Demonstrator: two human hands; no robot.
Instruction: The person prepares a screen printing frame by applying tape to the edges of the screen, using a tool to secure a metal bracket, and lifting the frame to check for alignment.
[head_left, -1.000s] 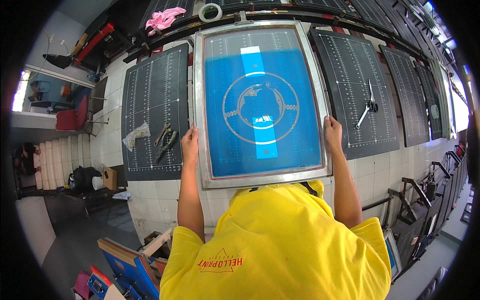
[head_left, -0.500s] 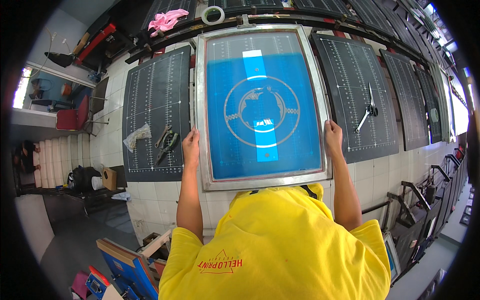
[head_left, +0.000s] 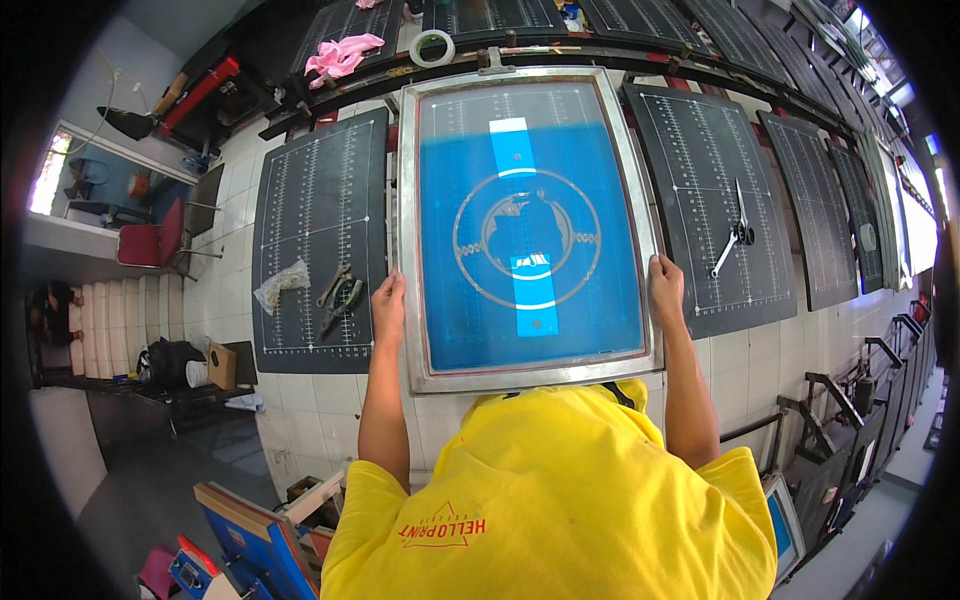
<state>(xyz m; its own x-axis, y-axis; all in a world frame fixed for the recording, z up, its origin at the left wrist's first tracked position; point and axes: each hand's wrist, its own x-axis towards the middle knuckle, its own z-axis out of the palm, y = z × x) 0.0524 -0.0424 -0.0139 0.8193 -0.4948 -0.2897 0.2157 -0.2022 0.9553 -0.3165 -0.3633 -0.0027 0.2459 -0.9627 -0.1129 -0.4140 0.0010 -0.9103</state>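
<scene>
A large metal-framed printing screen (head_left: 411, 230) with a blue mesh and a round white design lies over a black pallet in front of me. My left hand (head_left: 388, 306) grips the frame's left side near its lower corner. My right hand (head_left: 665, 289) grips the right side at about the same height. My yellow shirt hides the frame's near edge.
Black gridded pallets (head_left: 318, 240) stand in a row on both sides. Pliers (head_left: 337, 297) and a small plastic bag (head_left: 281, 287) lie on the left pallet, scissors (head_left: 732, 238) on the right one. A tape roll (head_left: 432, 47) and pink cloth (head_left: 341, 53) sit behind. Blue screens (head_left: 255, 545) lean at lower left.
The screen and both hands have shifted slightly away from me, up the pallet. My grip on the frame is unchanged.
</scene>
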